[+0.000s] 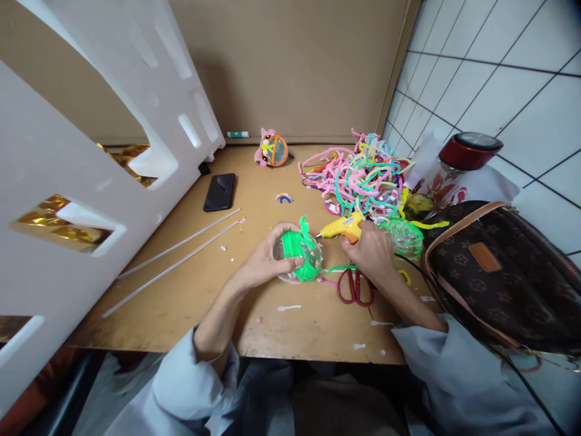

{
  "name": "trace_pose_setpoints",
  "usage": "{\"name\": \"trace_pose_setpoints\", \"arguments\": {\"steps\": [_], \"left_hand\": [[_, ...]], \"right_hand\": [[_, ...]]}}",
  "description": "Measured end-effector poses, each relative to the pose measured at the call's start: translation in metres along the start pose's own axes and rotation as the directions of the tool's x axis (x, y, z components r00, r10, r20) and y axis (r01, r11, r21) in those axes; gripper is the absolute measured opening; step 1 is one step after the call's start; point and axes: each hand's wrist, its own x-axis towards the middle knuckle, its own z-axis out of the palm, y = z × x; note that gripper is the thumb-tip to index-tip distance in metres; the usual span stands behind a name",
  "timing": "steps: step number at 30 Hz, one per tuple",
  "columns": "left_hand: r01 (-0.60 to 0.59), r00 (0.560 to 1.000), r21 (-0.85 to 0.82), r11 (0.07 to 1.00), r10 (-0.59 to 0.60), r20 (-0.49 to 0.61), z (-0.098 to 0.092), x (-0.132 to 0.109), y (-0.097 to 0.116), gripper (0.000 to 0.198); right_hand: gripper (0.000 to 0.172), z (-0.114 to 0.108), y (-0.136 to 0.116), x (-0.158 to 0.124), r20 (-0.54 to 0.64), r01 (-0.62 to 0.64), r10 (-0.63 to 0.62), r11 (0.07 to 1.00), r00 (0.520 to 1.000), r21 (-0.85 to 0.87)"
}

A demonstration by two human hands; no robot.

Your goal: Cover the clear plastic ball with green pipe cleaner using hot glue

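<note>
My left hand (pixel 272 255) is wrapped round a clear ball partly covered in bright green strips (pixel 309 264), with a loose green end sticking up from its top. In my right hand (pixel 373 247) is a yellow glue gun (pixel 341 226), its nozzle close to the ball's upper right side. Whether the tip touches the ball cannot be made out. Red-handled scissors (pixel 356 287) lie on the table just below the glue gun, beside a green strip. Another clear and green round piece (pixel 403 237) sits behind my right hand.
A heap of coloured fuzzy sticks (pixel 363 175), a lidded bottle (pixel 447 172) and a brown bag (pixel 503 272) stand at the right. A black phone (pixel 219 192), two thin sticks (pixel 177 263) and a white foam panel (pixel 136 181) are leftward. A decorated ball (pixel 274 150) sits at the back.
</note>
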Motion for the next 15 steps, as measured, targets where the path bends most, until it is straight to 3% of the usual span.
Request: {"name": "trace_pose_setpoints", "arguments": {"steps": [4, 6, 11, 15], "left_hand": [[0.020, 0.999, 0.004, 1.000, -0.019, -0.033, -0.002, 0.000, -0.003, 0.055], [0.006, 0.999, -0.007, 1.000, -0.006, -0.048, -0.003, 0.001, -0.005, 0.054], [-0.011, 0.999, -0.018, 1.000, 0.010, -0.050, -0.005, 0.002, -0.008, 0.051], [-0.010, 0.999, -0.021, 1.000, 0.009, -0.046, -0.005, 0.001, -0.010, 0.054]], "right_hand": [[0.035, -0.005, 0.012, -0.005, -0.276, 0.052, -0.005, 0.985, 0.961, 0.163], [0.031, -0.007, 0.018, -0.007, -0.360, 0.127, -0.039, 0.966, 0.932, 0.224], [0.023, -0.007, 0.016, -0.014, -0.455, 0.342, -0.179, 0.889, 0.872, 0.304], [0.022, -0.009, 0.008, -0.019, -0.503, 0.417, -0.210, 0.841, 0.838, 0.345]]}}
